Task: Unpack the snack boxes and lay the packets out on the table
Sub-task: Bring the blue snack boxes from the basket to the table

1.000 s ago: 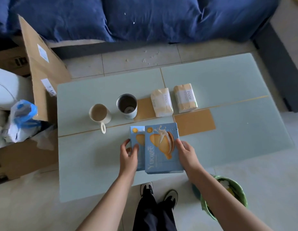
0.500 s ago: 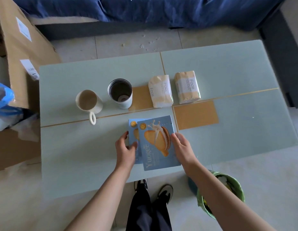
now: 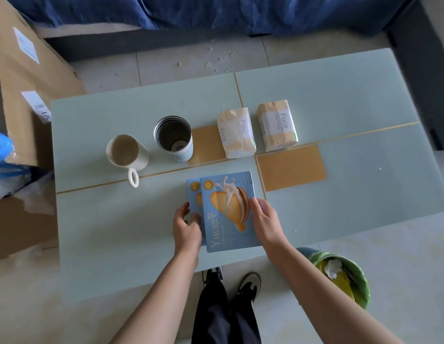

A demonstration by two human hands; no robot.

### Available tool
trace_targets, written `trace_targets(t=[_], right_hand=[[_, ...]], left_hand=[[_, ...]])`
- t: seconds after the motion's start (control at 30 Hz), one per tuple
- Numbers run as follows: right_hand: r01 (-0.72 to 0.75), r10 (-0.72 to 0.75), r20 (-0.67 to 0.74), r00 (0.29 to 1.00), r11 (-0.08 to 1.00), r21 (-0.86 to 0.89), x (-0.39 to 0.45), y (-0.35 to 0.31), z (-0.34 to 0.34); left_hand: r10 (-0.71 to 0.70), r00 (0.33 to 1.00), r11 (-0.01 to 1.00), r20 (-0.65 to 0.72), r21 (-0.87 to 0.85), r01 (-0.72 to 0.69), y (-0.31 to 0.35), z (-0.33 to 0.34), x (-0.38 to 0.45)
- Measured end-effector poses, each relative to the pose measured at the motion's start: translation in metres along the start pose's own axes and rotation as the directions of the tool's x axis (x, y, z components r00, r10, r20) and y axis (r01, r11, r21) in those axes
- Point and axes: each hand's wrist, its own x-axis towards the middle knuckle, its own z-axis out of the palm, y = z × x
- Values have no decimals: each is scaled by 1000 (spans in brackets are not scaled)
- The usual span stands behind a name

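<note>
Boxes barely shifted; top snack box [image 3: 228, 212] between hands, left fingers [image 3: 195, 217] seemingly pinching lower box [image 3: 193, 194], right fingers [image 3: 257, 204] curled on edge.

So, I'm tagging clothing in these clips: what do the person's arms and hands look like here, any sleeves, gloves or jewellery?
Both arms are bare along all that shows, with no sleeve in view. The left hand and the right hand wear no gloves, and no ring, watch or bracelet shows. The nails look short and unpainted, though they are small in this view.
</note>
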Motion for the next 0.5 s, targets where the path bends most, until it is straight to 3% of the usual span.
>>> trace_targets(t=[0.27, 0.5], right_hand=[[7, -8, 15, 1000, 999, 31, 4, 1, 11], [82, -81, 91, 993, 997, -8, 9, 2, 27]], left_hand=[[-93, 992, 988, 87, -116, 103, 3, -2, 0], [-143, 984, 986, 108, -65, 151, -1, -3, 1]])
